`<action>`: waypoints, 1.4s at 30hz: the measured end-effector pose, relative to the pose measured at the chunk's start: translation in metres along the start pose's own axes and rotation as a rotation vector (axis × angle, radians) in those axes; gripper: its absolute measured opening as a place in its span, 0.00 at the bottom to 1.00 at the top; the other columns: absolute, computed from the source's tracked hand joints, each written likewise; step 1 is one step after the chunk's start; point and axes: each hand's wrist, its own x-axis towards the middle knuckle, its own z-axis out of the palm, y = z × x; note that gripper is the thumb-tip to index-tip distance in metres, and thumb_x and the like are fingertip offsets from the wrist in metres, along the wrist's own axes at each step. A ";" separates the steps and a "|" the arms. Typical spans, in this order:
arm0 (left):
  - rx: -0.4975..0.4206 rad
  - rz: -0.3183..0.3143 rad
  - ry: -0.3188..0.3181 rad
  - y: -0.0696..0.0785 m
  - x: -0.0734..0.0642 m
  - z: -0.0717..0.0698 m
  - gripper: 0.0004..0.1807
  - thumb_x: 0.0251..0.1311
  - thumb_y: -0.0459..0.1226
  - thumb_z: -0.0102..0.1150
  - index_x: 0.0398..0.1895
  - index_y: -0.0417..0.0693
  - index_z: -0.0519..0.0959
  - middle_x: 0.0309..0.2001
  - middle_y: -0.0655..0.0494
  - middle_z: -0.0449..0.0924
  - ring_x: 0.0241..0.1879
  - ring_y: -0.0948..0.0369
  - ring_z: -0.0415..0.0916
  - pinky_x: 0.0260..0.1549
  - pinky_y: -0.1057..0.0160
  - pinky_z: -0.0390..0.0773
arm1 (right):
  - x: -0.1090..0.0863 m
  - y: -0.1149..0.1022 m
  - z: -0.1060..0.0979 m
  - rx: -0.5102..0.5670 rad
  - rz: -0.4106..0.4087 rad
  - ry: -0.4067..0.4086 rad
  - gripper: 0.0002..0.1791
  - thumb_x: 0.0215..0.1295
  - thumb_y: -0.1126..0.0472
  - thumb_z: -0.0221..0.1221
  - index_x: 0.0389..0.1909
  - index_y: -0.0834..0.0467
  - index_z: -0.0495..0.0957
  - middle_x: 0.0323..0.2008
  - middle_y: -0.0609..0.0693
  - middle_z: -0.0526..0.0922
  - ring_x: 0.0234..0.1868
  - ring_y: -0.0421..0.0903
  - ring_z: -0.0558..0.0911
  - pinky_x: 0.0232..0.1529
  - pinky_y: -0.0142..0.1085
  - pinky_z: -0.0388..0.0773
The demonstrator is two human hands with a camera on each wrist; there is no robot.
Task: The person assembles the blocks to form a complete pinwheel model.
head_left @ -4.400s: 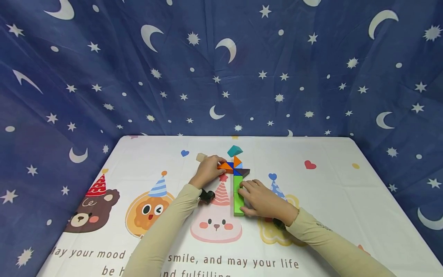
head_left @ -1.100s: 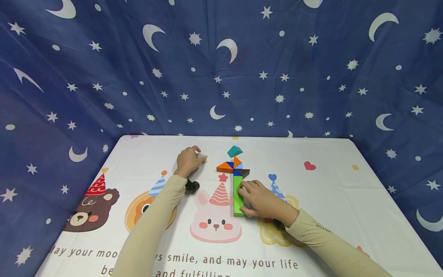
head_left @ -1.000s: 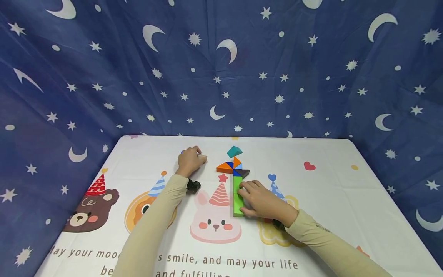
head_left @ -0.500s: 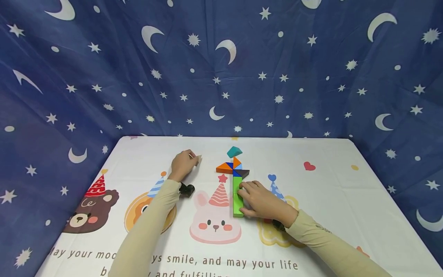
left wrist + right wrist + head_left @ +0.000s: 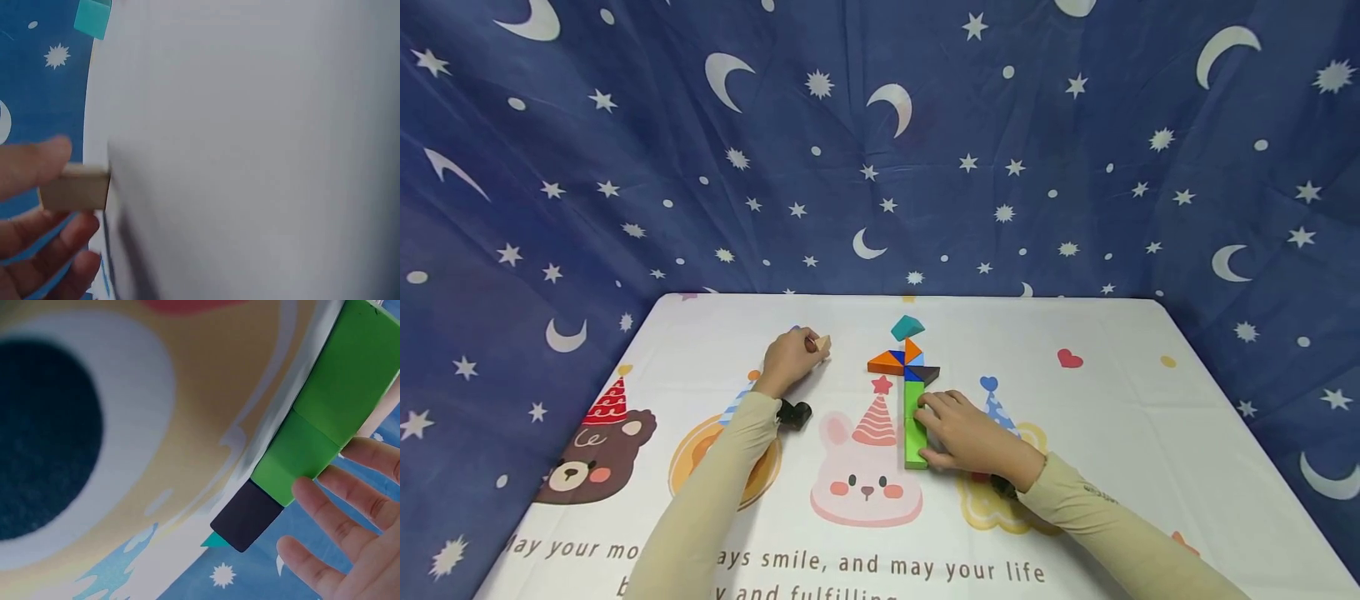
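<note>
My left hand [image 5: 790, 358] pinches a small plain-wood triangular block [image 5: 75, 189] between thumb and fingers, left of the block figure. My right hand [image 5: 970, 433] lies beside two green rectangular blocks [image 5: 915, 425], set end to end; its fairly straight fingers [image 5: 331, 519] touch their right side. Above the green stem, triangular blocks form a pinwheel: an orange block [image 5: 882, 364] on the left, another orange block [image 5: 913, 351] on top, blue pieces at the middle, and a dark block [image 5: 925, 373] on the right. A teal block [image 5: 907, 327] lies just behind it.
A white tablecloth [image 5: 1120, 467] printed with cartoon animals, hearts and lettering covers the table. Behind the table's far edge hangs a dark blue curtain [image 5: 955, 217] with moons and stars. Small black cameras are strapped to both wrists.
My left hand has left the orange block, taken hold of the wooden block and carried it a little left and nearer, turning it. My right hand has stayed at the green blocks.
</note>
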 end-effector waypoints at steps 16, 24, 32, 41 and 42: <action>0.083 0.312 -0.117 0.034 -0.035 0.019 0.16 0.49 0.45 0.69 0.39 0.47 0.81 0.29 0.59 0.80 0.28 0.65 0.73 0.32 0.64 0.73 | 0.000 0.001 -0.006 0.010 0.008 -0.030 0.25 0.61 0.41 0.55 0.49 0.56 0.71 0.50 0.54 0.74 0.50 0.51 0.75 0.58 0.46 0.70; 0.123 0.374 -0.131 0.058 -0.032 0.032 0.20 0.46 0.47 0.71 0.39 0.46 0.81 0.28 0.60 0.80 0.28 0.64 0.72 0.33 0.64 0.72 | 0.001 0.001 -0.004 -0.001 0.004 -0.016 0.24 0.61 0.42 0.55 0.49 0.56 0.72 0.50 0.54 0.74 0.50 0.51 0.76 0.57 0.45 0.71; 0.181 0.421 -0.141 0.072 -0.029 0.039 0.17 0.48 0.48 0.70 0.37 0.48 0.80 0.28 0.58 0.80 0.27 0.64 0.72 0.30 0.66 0.71 | 0.001 0.002 -0.002 -0.006 -0.002 -0.003 0.25 0.60 0.42 0.55 0.49 0.56 0.71 0.49 0.54 0.74 0.49 0.52 0.76 0.56 0.45 0.71; 0.220 0.438 -0.122 0.077 -0.024 0.044 0.17 0.49 0.48 0.69 0.37 0.48 0.80 0.23 0.60 0.75 0.24 0.65 0.67 0.27 0.66 0.65 | 0.000 0.001 -0.001 -0.013 -0.011 0.016 0.24 0.60 0.42 0.56 0.48 0.56 0.72 0.49 0.54 0.74 0.48 0.51 0.76 0.55 0.44 0.71; 0.223 0.439 -0.122 0.077 -0.023 0.044 0.18 0.49 0.48 0.69 0.37 0.48 0.80 0.23 0.60 0.75 0.24 0.65 0.67 0.26 0.66 0.66 | 0.000 0.001 -0.001 -0.014 -0.013 0.020 0.24 0.60 0.42 0.56 0.48 0.56 0.72 0.49 0.54 0.74 0.47 0.51 0.76 0.55 0.44 0.71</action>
